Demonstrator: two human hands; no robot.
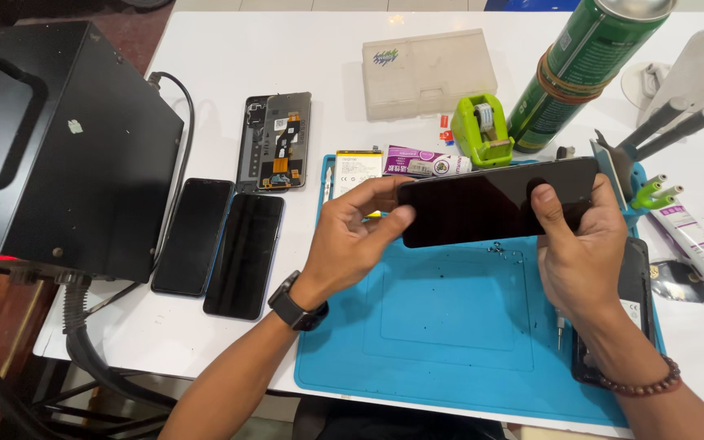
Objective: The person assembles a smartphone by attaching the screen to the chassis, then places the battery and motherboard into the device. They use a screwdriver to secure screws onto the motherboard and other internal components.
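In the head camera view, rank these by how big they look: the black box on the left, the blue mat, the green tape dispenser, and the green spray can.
1. blue mat
2. black box, close behind the mat and partly cut off by the frame, so that ranking is unsure
3. green spray can, top out of frame
4. green tape dispenser

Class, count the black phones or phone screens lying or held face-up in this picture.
3: one held by both hands over the blue mat, two side by side on the table. The opened phone and others under the right hand aren't counted.
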